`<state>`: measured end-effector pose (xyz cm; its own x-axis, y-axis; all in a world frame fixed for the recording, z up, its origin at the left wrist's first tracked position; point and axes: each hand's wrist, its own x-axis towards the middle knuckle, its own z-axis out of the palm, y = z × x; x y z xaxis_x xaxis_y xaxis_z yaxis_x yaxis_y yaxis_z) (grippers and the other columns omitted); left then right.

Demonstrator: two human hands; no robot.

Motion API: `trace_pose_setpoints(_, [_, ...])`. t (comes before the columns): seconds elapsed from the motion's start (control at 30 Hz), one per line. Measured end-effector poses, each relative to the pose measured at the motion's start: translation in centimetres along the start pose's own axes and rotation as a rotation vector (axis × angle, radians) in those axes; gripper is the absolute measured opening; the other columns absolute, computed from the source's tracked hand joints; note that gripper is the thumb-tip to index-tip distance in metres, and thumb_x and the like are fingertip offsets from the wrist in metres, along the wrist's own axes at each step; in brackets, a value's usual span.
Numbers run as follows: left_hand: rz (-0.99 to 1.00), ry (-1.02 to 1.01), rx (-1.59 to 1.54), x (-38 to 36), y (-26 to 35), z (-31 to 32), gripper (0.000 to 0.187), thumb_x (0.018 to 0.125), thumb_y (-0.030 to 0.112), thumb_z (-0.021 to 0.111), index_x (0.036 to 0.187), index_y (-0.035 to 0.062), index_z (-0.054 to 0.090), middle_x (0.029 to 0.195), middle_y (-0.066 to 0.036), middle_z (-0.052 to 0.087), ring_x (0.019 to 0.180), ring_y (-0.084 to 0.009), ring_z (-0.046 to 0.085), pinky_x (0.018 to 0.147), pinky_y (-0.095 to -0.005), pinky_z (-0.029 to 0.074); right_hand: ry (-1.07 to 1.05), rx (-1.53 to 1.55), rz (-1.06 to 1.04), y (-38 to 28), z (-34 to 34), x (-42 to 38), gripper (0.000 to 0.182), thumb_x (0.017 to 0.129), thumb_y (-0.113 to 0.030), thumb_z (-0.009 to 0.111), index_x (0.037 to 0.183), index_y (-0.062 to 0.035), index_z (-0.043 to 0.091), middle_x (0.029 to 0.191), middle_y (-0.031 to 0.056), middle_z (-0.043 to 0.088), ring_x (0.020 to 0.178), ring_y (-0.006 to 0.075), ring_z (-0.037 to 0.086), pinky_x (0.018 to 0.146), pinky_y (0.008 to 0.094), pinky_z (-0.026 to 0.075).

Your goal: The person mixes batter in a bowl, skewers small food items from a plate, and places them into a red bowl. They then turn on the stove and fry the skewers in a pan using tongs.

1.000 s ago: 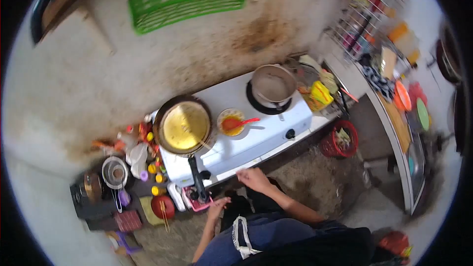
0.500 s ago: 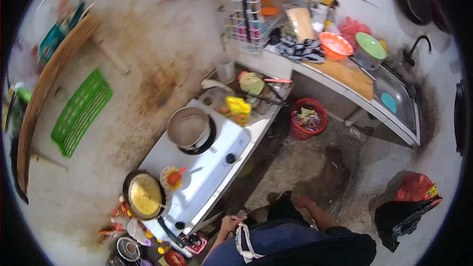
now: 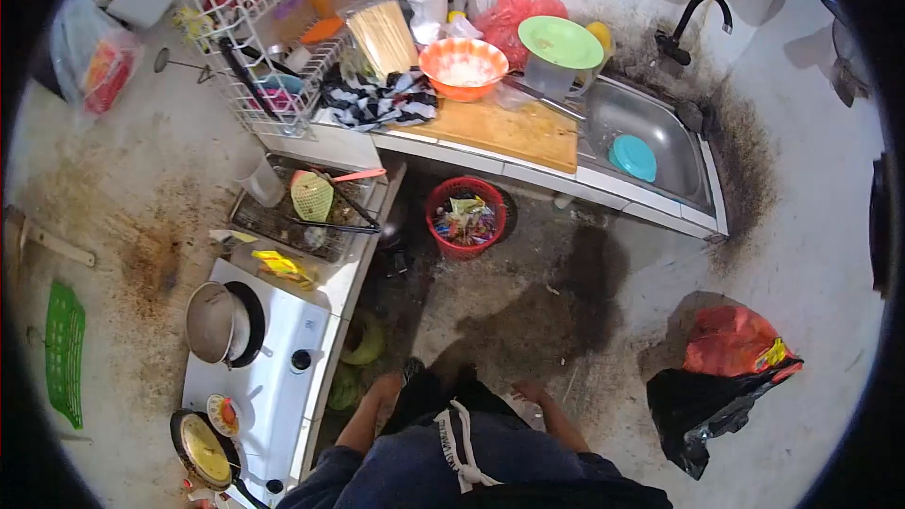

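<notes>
Fingers of both hands hang loose, empty, clamped on nothing; whether they are spread or together is too small to tell. Left to right: green mat on the wall edge, frying pan with yellow batter and a steel pot on the white stove. Left hand hangs near the stove's front edge, apart from it. Right hand hangs over bare dark floor, nothing near. Further back, red bin under the counter, orange bowl beside the cutting board, then sink. Red-and-black bags far right.
</notes>
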<state>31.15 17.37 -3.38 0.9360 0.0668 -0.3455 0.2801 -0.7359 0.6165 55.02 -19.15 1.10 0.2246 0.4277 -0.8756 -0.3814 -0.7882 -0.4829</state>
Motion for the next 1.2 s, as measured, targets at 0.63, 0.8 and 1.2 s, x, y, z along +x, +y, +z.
trace_pose_setpoints(0.63, [0.315, -0.092, -0.944, 27.7, 20.2, -32.9, 0.023, 0.084, 0.014, 0.05, 0.104, 0.0036, 0.05, 0.104, -0.008, 0.052, 0.099, -0.0153, 0.048, 0.084, -0.028, 0.038, -0.506, -0.069, -0.641, -45.8, -11.9, -11.3, 0.039, 0.088, -0.028, 0.042, 0.122, -0.0076, 0.04, 0.111, 0.0092, 0.05, 0.106, 0.0182, 0.045, 0.09, 0.0324, 0.035])
trace_pose_setpoints(0.8, [0.722, -0.143, -1.046, 26.6, 23.4, -49.3, 0.04, 0.078, 0.017, 0.058, 0.112, 0.0027, 0.042, 0.112, -0.009, 0.046, 0.103, -0.0174, 0.045, 0.088, -0.0314, 0.036, -0.188, -1.025, -1.295, -59.9, -11.0, -20.1, 0.043, 0.084, -0.03, 0.046, 0.12, -0.0067, 0.039, 0.107, 0.0125, 0.051, 0.104, 0.0243, 0.047, 0.085, 0.0341, 0.038])
trace_pose_setpoints(1.2, [0.249, 0.999, -0.045, 34.8, 18.6, -61.7, 0.056, 0.068, 0.012, 0.061, 0.118, 0.0055, 0.036, 0.123, -0.018, 0.032, 0.116, -0.0329, 0.031, 0.096, -0.0372, 0.026, 0.441, -1.35, -1.606, -89.8, -11.3, -6.1, 0.043, 0.079, -0.025, 0.049, 0.113, -0.0002, 0.042, 0.109, 0.016, 0.047, 0.102, 0.0324, 0.046, 0.086, 0.0381, 0.036])
